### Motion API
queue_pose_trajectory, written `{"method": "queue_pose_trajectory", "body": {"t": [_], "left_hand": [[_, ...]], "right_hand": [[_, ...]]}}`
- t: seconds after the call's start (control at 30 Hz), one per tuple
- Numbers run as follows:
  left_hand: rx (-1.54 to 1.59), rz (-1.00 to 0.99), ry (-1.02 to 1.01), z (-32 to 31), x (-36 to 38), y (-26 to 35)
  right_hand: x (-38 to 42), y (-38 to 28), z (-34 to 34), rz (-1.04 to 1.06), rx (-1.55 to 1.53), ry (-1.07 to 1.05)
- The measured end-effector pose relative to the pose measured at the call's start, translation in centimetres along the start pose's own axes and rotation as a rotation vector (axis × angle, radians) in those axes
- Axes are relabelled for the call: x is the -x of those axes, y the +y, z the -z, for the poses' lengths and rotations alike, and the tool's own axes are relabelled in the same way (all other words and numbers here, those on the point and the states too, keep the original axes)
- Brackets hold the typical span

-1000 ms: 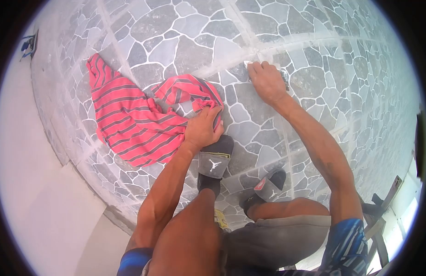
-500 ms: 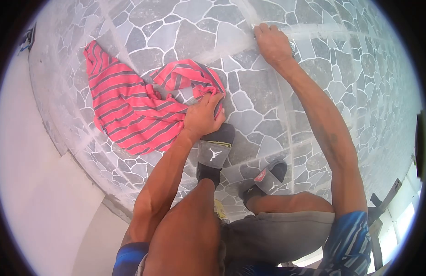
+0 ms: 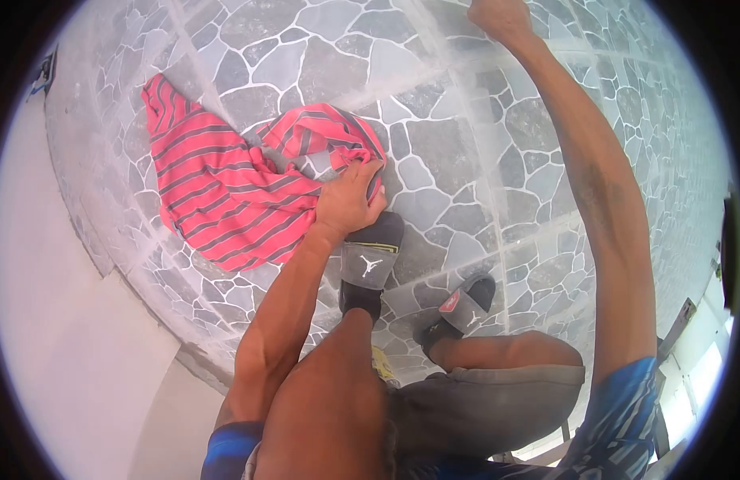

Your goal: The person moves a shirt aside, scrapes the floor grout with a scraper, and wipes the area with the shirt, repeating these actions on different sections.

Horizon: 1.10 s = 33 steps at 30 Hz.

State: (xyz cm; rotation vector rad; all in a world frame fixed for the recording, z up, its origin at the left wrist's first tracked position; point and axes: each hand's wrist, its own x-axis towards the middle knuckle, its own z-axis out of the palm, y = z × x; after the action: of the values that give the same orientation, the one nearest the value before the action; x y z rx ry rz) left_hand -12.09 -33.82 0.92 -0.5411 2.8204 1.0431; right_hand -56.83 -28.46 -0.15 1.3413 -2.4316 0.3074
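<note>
My left hand [image 3: 348, 200] is closed around a bunched end of a pinkish-red cloth with dark stripes [image 3: 226, 188], which looks like a shirt. The rest of the cloth lies crumpled and spread on the floor to the left. Just below that hand is the toe of a dark slide sandal [image 3: 370, 260] on my foot. At the top edge of the view, my right hand [image 3: 502, 18] is down near the floor with its fingers curled. The frame cuts off part of it, and what it holds, if anything, is hidden.
The floor [image 3: 442, 152] has a grey stone pattern with white joints. My other foot wears a second slide sandal [image 3: 470, 308] at lower right. A pale wall [image 3: 74, 320] runs along the left. Something yellow [image 3: 382, 364] lies between my legs.
My right hand has moved up and to the right, farther from me, partly out of view. The left hand keeps its grip on the cloth, nearly still.
</note>
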Motion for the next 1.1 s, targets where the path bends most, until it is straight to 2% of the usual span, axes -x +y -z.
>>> {"method": "queue_pose_trajectory", "body": {"t": [0.07,0.1,0.13,0.17,0.2,0.27,0.3,0.37,0.43,0.5,0.6,0.7,0.8,0.87,0.97,1.0,1.07,1.1], "left_hand": [[-0.016,-0.002,-0.008,0.4,-0.3,0.0],[-0.009,-0.015,0.002,0.4,-0.4,-0.1],[-0.004,-0.030,0.012,0.3,-0.4,-0.3],[0.001,-0.044,0.016,0.1,-0.3,-0.4],[-0.001,-0.050,0.024,0.0,-0.2,-0.4],[-0.008,-0.057,0.042,-0.1,-0.3,-0.5],[0.000,-0.059,0.046,-0.2,-0.4,-0.6],[0.011,-0.059,0.045,-0.3,-0.3,-0.6],[0.010,-0.030,0.003,0.1,-0.5,-0.4],[0.004,-0.041,-0.012,0.2,-0.2,0.1],[-0.011,-0.098,0.044,0.5,-1.2,-0.3],[0.016,-0.061,0.025,0.1,-0.1,-0.4],[0.020,-0.030,-0.002,0.1,0.4,-0.4],[0.017,-0.043,0.008,0.4,-0.4,-0.1],[0.033,-0.011,-0.024,0.7,-0.6,0.1],[0.026,-0.032,0.005,0.3,-0.5,-0.1],[0.021,-0.041,0.019,0.4,-0.6,-0.1],[0.015,-0.039,0.021,0.3,-0.3,-0.3]], "right_hand": [[1.2,-2.2,7.9,-0.359,-0.157,-0.524],[3.7,-3.4,10.5,-0.351,-0.340,-0.433],[6.8,-3.1,10.5,-0.568,-0.492,-0.492],[9.7,-2.8,10.9,-0.771,-0.580,-0.660],[13.1,-3.3,12.0,-0.949,-0.792,-0.635],[20.8,-2.4,10.9,-1.249,-0.929,-0.583],[22.6,-4.4,12.2,-1.266,-1.021,-0.401],[24.8,-5.5,10.2,-1.236,-0.906,-0.153],[21.1,-5.6,9.2,-1.284,-1.008,-0.340],[13.9,-6.3,7.9,-1.128,-0.651,-0.597],[11.5,-6.3,6.9,-0.867,-0.659,-0.460],[18.9,-6.4,7.7,-0.831,-0.599,-0.376],[18.6,-6.3,6.9,-0.925,-0.782,-0.385],[11.6,-7.4,6.9,-0.867,-0.699,-0.455],[9.0,-7.6,5.7,-0.813,-0.569,-0.409],[10.2,-7.3,6.9,-0.910,-0.587,-0.523],[16.6,-5.9,6.6,-0.874,-0.639,-0.485],[16.6,-6.4,6.6,-0.905,-0.677,-0.483]]}}
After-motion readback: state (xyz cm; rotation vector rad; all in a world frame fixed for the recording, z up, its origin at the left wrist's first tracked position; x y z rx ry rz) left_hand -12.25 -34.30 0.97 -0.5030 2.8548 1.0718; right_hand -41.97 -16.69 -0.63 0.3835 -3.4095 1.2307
